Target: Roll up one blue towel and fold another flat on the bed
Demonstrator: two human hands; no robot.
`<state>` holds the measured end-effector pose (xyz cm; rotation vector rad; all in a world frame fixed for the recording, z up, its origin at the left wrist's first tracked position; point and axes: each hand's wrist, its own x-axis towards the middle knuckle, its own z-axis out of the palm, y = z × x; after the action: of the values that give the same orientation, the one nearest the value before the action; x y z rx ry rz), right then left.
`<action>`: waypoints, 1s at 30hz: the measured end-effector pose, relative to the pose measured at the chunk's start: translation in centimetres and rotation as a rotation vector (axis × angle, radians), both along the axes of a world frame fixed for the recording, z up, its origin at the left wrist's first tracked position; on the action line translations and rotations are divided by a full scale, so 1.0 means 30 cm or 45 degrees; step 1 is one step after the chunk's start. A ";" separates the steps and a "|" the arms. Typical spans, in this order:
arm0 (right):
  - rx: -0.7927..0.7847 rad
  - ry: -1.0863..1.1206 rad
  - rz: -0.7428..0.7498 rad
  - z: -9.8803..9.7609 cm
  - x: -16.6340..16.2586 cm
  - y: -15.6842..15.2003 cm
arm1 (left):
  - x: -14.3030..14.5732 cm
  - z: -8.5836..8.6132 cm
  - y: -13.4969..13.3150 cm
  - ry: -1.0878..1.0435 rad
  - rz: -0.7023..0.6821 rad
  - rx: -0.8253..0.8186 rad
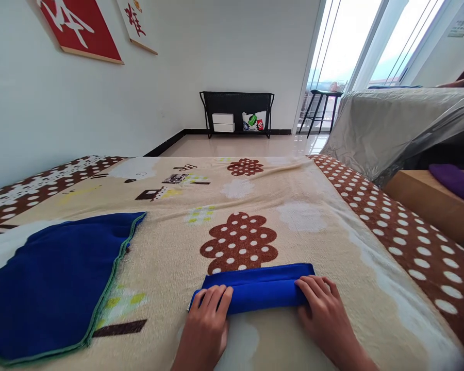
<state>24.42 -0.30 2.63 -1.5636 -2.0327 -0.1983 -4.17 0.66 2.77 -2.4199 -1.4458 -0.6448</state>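
At the lower centre of the frame, a folded cloth (pixel 261 293) lies on the blanket (pixel 170 247), a narrow bright-blue strip set crosswise. The left hand (pixel 208 322) grasps its left end and the right hand (pixel 325 312) its right end, fingers curled over the top; the left thumb's hold is hidden. Gripping both ends probably keeps the layers even and the strip straight. The loose cloth (pixel 58 288), darker with green edging, lies apart at lower left, perhaps leaving the hands room

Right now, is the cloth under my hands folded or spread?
Folded: the blue cloth makes a narrow, layered strip under your left hand and right hand.
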 end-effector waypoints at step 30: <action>-0.386 -0.067 0.281 -0.018 0.139 0.190 | -0.136 -0.004 0.196 0.087 -0.045 -0.398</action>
<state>28.60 5.40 2.10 -1.5014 -2.3431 0.1617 -8.26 6.55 2.66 -2.6750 -1.5802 -0.3599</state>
